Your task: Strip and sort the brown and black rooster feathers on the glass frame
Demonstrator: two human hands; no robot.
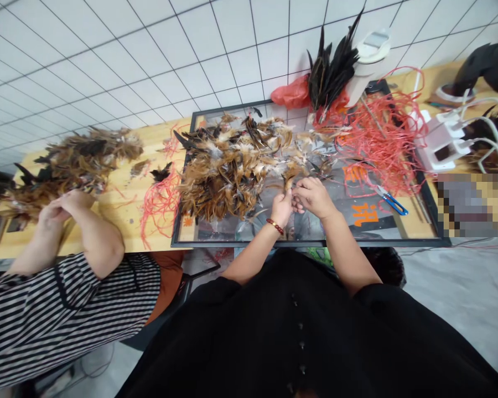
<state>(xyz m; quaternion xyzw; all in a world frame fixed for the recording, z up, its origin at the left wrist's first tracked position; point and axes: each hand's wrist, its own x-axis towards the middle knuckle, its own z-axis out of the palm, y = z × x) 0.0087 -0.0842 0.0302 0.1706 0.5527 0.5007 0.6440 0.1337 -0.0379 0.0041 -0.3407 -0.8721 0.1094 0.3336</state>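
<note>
My left hand [282, 210], with a beaded bracelet on its wrist, is closed around brown feathers [289, 181] whose tips stick up beyond the fingers. My right hand [314, 197] meets it from the right, its fingers curled in a pinch at the same spot; what they grip is too small to tell. Both hands are above the front of a black-framed glass panel [249, 243]. Just left and beyond them lies a large heap of brown and black feathers [224, 182]. Pink-red raffia strands [382, 138] are piled to the right.
Blue-handled scissors [394, 202] rest on the panel at right. Behind stand long black feathers [332, 72] and a red plastic bag [291, 94]. A white power strip [437, 146] with cables is at far right. On the left, a co-worker's hands [68, 204] are near another feather heap [87, 157].
</note>
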